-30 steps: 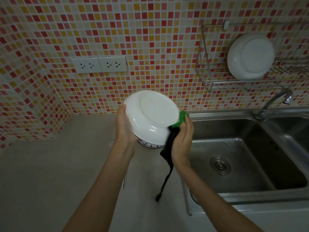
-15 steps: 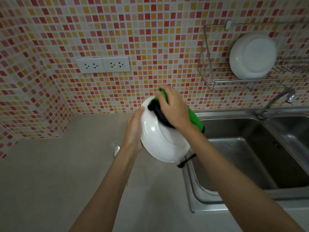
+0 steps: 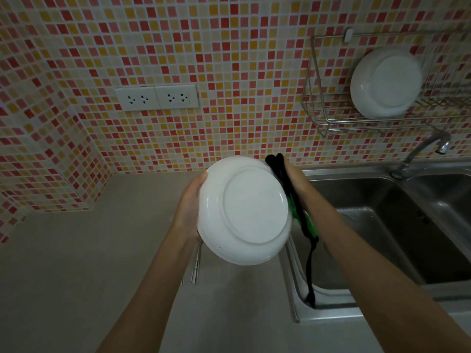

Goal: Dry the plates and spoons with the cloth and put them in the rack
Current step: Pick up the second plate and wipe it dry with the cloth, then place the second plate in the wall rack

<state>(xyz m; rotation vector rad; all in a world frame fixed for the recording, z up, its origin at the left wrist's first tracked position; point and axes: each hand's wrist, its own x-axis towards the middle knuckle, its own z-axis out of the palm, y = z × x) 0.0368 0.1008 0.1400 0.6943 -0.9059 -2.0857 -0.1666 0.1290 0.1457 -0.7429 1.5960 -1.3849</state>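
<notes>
Left hand (image 3: 191, 207) grips the white plate (image 3: 244, 212) at its nine o'clock rim, holding it tilted above the table (image 3: 76, 276) with the underside towards the camera. Right hand (image 3: 293, 179) sits at the plate's two o'clock with the green and black cloth (image 3: 303, 220) between it and the hidden face. Its fingers pass behind the rim, so I cannot tell whether they curl round the cloth or press it flat.

To dry well, the left hand should probably turn the plate by its rim while the cloth sweeps a full circle, then do the foot ring. The cloth's black tail dangles at five o'clock over the sink (image 3: 331, 312) and is best gathered up. Thin metal handles (image 3: 196, 263), probably the spoons, lie at seven o'clock. At one o'clock, the rack (image 3: 339, 122) holds a second plate (image 3: 386, 81) with free wires to its left.
</notes>
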